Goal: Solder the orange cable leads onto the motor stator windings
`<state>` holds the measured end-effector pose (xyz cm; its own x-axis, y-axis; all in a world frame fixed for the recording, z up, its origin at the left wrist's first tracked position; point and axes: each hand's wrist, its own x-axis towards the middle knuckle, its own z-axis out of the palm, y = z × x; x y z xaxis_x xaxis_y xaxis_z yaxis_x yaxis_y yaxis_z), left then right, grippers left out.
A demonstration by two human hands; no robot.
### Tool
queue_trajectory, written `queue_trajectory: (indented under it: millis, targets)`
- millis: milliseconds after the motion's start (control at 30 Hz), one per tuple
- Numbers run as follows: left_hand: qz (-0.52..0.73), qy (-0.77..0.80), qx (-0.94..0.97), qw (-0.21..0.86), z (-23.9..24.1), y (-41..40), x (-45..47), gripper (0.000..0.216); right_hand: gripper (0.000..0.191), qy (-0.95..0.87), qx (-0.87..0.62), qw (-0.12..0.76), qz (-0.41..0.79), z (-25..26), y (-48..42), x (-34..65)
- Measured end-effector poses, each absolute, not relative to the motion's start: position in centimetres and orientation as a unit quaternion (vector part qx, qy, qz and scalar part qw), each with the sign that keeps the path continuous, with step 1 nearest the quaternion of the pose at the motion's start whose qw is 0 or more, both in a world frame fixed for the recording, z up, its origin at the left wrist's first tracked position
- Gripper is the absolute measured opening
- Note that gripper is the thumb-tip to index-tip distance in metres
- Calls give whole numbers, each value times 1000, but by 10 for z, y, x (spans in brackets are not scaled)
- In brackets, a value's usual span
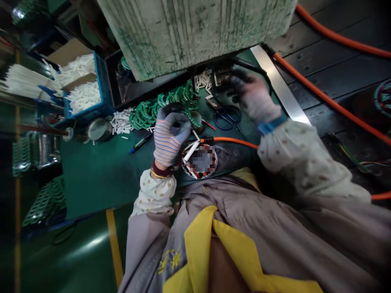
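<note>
Stator (200, 162) — just beside the left hand (171, 136).

We put this down as a factory workshop. Green workbench (91, 175) spreads to nine o'clock; blue crate (103, 87) of small white tubes (84, 97) at ten, heaped green rings (169, 99) at eleven, scissors (229, 119) close in at two, thick orange hose (332, 34) farther out, same bearing. Left hand (171, 136) and right hand (256, 97) gloved. Yellow line (114, 246) on green floor (76, 240) between seven and eight.
</note>
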<state>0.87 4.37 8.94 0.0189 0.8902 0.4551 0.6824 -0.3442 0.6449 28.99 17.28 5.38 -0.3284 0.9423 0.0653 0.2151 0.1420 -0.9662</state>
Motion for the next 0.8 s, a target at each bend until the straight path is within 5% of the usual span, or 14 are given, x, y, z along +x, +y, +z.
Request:
queue_trajectory:
  millis: [167, 433, 567, 633, 800]
  targets:
    - [439, 555, 694, 132, 87, 41, 14, 19, 79, -701, -358, 348, 510, 71, 99, 265]
    - [231, 800, 554, 4, 53, -12, -110, 68, 51, -808, -384, 392, 213, 55, 76, 279]
    - [173, 843, 509, 29, 34, -43, -129, 41, 44, -834, -396, 359, 137, 54, 48, 297]
    - [190, 828, 523, 61, 42, -54, -111, 32, 42, -856, -379, 332, 116, 55, 35, 304]
    - [192, 689, 617, 327, 87, -77, -62, 54, 30, -855, -349, 368, 110, 58, 22, 318]
